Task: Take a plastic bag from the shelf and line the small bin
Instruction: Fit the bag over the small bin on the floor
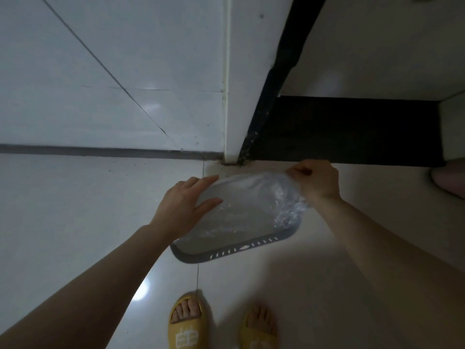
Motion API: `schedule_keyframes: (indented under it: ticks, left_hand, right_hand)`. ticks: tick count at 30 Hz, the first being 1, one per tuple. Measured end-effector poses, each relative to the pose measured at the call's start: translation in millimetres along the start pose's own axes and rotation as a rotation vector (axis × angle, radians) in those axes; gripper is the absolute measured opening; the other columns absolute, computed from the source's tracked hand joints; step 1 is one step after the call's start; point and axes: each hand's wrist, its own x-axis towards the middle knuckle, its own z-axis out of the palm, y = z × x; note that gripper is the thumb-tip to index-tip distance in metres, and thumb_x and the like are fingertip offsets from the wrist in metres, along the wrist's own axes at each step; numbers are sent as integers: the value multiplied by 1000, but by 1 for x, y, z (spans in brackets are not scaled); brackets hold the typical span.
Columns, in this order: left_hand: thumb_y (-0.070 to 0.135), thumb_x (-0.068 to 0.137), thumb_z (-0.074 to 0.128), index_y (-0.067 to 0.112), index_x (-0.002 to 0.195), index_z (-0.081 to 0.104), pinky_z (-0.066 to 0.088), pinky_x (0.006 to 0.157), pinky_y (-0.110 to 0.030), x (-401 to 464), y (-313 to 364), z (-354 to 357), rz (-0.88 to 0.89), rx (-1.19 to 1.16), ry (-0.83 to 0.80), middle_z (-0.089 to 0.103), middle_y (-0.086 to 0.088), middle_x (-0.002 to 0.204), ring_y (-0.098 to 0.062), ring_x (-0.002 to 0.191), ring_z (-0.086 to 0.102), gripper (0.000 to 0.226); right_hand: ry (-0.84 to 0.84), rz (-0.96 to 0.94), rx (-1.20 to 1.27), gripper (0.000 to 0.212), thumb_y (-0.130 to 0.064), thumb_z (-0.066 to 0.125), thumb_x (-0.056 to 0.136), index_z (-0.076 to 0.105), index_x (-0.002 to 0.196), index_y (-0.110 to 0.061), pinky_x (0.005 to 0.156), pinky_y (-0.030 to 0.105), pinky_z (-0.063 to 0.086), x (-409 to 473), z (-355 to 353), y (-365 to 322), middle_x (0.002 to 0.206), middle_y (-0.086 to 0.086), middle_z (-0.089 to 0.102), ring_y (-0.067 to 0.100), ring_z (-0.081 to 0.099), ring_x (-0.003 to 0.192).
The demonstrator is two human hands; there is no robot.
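A small grey bin (241,250) with slotted sides stands on the tiled floor near the wall corner. A clear plastic bag (246,205) is spread over its opening and sags into it. My left hand (183,207) grips the bag's edge at the bin's left rim, thumb on top of the plastic. My right hand (317,180) pinches the bag's edge at the far right rim. The near rim of the bin shows bare below the bag.
A white tiled wall (113,84) rises behind the bin, with a white post (234,122) at the corner. A dark shelf opening (347,132) lies to the right. My feet in yellow slippers (187,321) stand just in front of the bin.
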Motion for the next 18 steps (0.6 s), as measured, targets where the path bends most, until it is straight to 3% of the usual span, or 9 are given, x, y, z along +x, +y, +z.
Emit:
schedule_keyframes:
  ticks: [4,6,9,12,15,18]
  left_hand:
    - [71,76,26,34,134,38,40,79,-31,-4,1,-1,0,-11,-36,59,-5,117,-18,94,52,70]
    - [71,75,28,33,136,36,43,90,-39,-4,5,-5,-23,-10,-48,57,-6,126,-22,103,53,73]
    - [69,76,32,30,138,34,25,110,-50,-2,18,-12,-8,41,16,48,-6,140,-27,124,45,73]
    - [67,81,39,28,138,35,22,110,-45,6,40,-15,90,17,17,46,-5,142,-25,128,42,69]
    - [68,79,42,29,139,33,25,109,-40,22,69,-6,181,8,-86,45,-4,143,-24,128,42,73]
    - [76,70,30,33,140,28,36,106,-47,39,92,6,176,1,-173,45,-5,143,-27,127,44,83]
  right_hand:
    - [-63,194,191,16,-20,63,84,66,70,-25,63,23,46,-7,8,17,79,-1,68,12,61,71]
    - [-53,300,377,12,-32,65,82,66,72,-27,71,32,53,-12,5,20,83,2,69,21,65,79]
    - [65,368,626,20,-50,63,78,65,84,-30,67,30,49,-26,-12,25,92,-1,69,15,65,83]
    - [13,368,529,41,-63,64,67,66,91,-30,71,33,48,-55,-23,31,87,-5,71,11,65,80]
    - [-49,430,524,26,-43,75,68,65,75,-20,68,32,49,-78,-17,33,77,4,72,15,68,70]
    - [63,451,713,16,-18,72,77,60,66,-16,55,25,46,-82,-15,37,66,6,67,6,65,50]
